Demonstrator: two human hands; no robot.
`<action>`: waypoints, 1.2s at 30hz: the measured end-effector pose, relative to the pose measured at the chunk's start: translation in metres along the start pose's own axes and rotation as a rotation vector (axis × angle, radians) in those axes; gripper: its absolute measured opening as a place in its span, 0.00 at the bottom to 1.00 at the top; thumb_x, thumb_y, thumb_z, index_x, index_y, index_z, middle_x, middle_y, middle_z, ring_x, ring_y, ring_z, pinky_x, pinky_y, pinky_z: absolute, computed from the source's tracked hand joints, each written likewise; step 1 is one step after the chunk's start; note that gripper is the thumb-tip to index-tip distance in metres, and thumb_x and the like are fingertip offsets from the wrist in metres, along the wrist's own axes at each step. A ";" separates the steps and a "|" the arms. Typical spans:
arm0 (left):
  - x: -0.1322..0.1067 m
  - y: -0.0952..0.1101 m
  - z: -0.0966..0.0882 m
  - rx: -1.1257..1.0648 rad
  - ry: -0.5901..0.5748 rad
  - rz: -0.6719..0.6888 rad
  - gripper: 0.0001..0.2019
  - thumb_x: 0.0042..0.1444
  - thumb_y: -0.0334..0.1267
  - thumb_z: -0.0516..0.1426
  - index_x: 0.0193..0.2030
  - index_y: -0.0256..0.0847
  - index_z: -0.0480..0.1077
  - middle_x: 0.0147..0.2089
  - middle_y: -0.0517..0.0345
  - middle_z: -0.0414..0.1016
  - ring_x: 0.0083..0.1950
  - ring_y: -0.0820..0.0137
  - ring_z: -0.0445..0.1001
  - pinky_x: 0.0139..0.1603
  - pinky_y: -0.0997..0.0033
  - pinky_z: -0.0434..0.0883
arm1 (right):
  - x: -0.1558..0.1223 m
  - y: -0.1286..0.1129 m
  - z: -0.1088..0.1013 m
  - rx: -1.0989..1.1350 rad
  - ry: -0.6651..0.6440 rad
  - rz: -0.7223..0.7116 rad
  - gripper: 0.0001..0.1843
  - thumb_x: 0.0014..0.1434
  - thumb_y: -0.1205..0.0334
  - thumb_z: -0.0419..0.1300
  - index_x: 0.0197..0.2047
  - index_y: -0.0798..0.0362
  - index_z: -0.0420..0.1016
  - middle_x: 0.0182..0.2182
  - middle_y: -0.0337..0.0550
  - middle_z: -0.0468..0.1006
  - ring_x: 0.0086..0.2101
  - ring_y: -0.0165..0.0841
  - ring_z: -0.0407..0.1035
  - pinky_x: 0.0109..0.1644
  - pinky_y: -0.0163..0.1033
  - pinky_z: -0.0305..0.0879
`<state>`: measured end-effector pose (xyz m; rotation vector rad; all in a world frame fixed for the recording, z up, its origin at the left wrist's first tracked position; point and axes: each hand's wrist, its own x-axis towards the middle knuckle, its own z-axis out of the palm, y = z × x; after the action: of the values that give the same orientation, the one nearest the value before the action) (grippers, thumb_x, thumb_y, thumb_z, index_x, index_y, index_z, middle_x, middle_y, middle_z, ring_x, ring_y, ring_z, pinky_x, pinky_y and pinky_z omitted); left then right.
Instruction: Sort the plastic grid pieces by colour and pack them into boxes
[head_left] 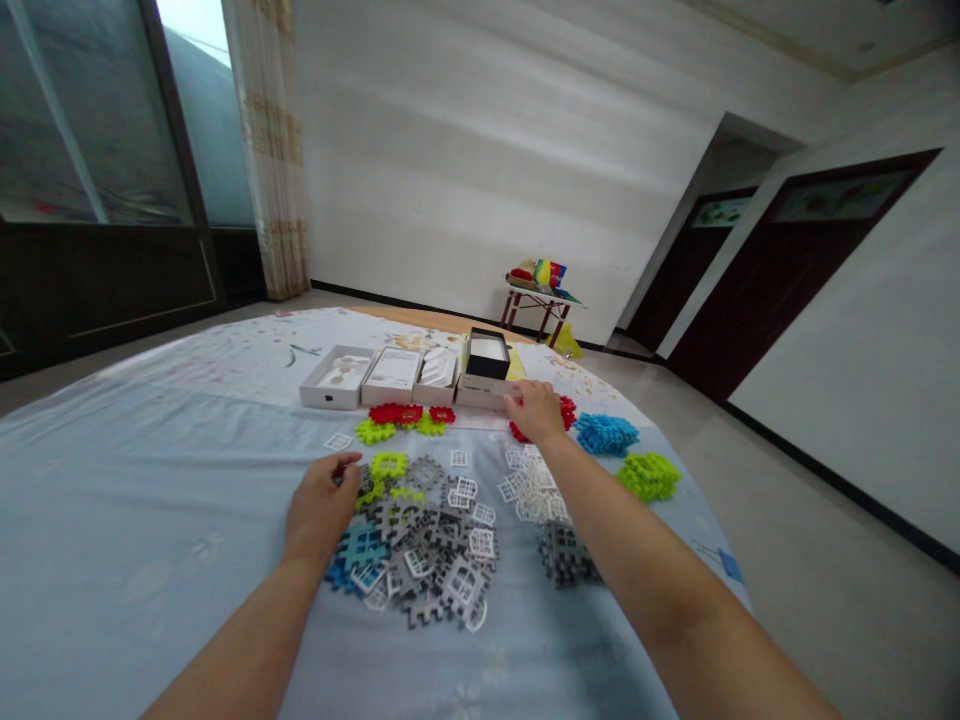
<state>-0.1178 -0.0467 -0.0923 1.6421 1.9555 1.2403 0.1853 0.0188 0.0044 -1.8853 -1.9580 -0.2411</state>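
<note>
My left hand [321, 508] is at the left edge of a mixed pile of flat, notched plastic building pieces, fingers loosely bent and apart, with nothing visible in them. Grey pieces [442, 530], blue pieces [361, 545], lime green pieces [389, 464] and white window pieces [463, 582] make up this pile. Farther right, my right hand [538, 410] is closed over red building pieces [568, 411], which show on both sides of it; its grip is partly hidden. Below that wrist lie a heap of white window pieces [536, 490] and a stack of grey pieces [564, 555].
Blue pieces [606, 434] and lime green pieces [649, 476] are heaped at the table's right side. Open white boxes [330, 396] and a black box [487, 366] line the back, with more red pieces [395, 413] before them. A small table [541, 297] stands by the wall.
</note>
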 end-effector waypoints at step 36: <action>-0.007 0.005 0.006 0.015 0.176 0.049 0.16 0.54 0.35 0.48 0.46 0.41 0.70 0.52 0.48 0.71 0.57 0.59 0.65 0.59 0.55 0.62 | -0.004 -0.131 0.084 0.125 -0.460 -0.283 0.29 0.51 0.43 0.56 0.56 0.40 0.65 0.52 0.47 0.68 0.54 0.50 0.56 0.50 0.57 0.57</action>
<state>-0.1084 -0.0507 -0.0944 1.6471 2.0417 1.4360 0.0423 0.0398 -0.0525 -1.6863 -2.4768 0.2565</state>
